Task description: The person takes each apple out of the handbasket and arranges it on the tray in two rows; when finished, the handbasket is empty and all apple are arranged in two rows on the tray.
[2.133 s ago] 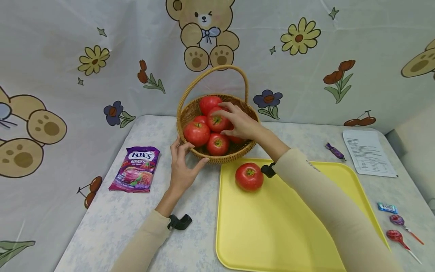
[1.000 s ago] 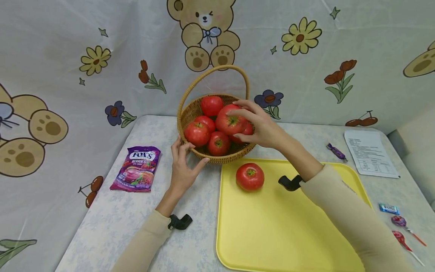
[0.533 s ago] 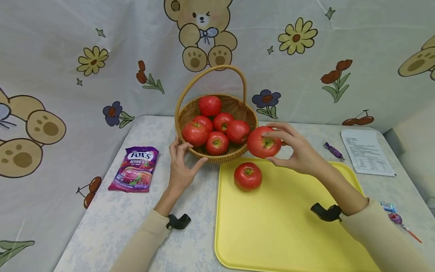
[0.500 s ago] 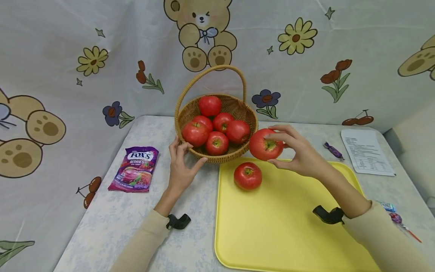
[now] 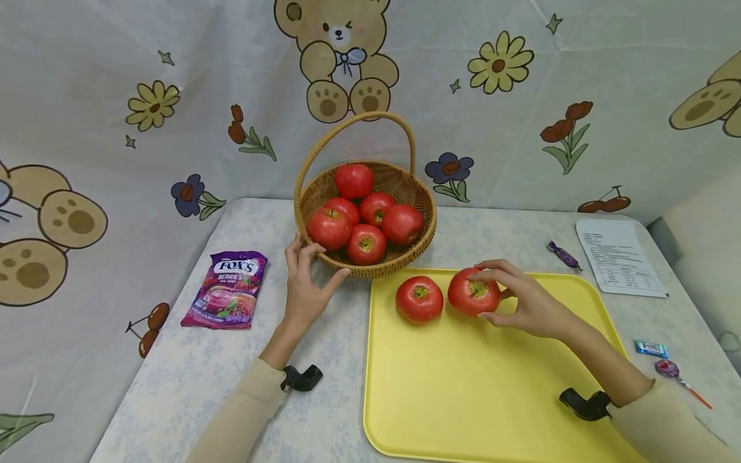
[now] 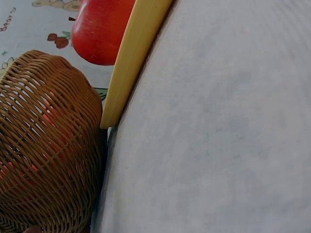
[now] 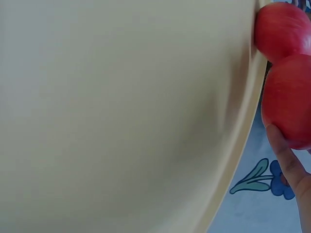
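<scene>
My right hand (image 5: pixel 527 302) holds a red apple (image 5: pixel 475 292) over the back of the yellow tray (image 5: pixel 451 392), thumb in front and fingers over its top and far side. Just left of it, a second apple (image 5: pixel 419 299) sits on the tray. In the right wrist view, the held apple (image 7: pixel 291 102) overlaps the other apple (image 7: pixel 282 31), with a finger against its side. My left hand (image 5: pixel 307 289) grips the near left rim of a wicker basket (image 5: pixel 399 262), its thumb spread along the lower front. Several red apples (image 5: pixel 366 244) lie inside the basket.
A purple candy bag (image 5: pixel 228 289) lies on the left of the table. To the right are a purple wrapped candy (image 5: pixel 564 256), a printed sheet (image 5: pixel 621 258), a small blue candy (image 5: pixel 651 348) and a lollipop (image 5: pixel 667 368). A patterned cloth (image 5: pixel 370 141) hangs behind the basket.
My right hand has lifted an apple from the basket and carried it right and toward me, down to the tray beside the other apple. The left hand has stayed at the basket rim.
</scene>
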A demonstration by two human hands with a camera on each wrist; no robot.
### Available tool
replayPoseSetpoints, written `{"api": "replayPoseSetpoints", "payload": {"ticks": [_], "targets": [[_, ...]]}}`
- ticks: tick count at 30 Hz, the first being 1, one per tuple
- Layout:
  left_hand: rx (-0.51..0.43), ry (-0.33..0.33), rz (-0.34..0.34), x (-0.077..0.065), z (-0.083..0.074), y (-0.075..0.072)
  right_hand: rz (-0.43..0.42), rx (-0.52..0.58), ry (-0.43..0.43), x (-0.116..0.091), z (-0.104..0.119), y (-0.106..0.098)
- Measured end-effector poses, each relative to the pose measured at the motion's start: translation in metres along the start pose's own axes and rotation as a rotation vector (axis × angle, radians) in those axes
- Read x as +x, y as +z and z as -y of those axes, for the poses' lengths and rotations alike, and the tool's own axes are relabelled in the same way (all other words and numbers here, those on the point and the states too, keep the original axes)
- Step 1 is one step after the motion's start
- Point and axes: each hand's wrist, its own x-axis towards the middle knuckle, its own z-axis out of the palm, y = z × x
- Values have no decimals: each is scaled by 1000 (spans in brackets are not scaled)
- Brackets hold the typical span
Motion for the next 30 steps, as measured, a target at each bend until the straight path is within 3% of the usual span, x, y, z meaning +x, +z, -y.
{"api": "replayPoseSetpoints", "payload": {"ticks": [10,16,22,30], "targets": [[-2,6,-5,-2,4,0,62,101,74,-8,-10,7],[3,4,-8,-1,3,-1,80,111,77,-6,-10,8],[0,8,-14,-1,2,-2,107,68,81,-3,-8,7],[-9,21,-3,0,3,-1,91,-103,82,1,5,-2]]}}
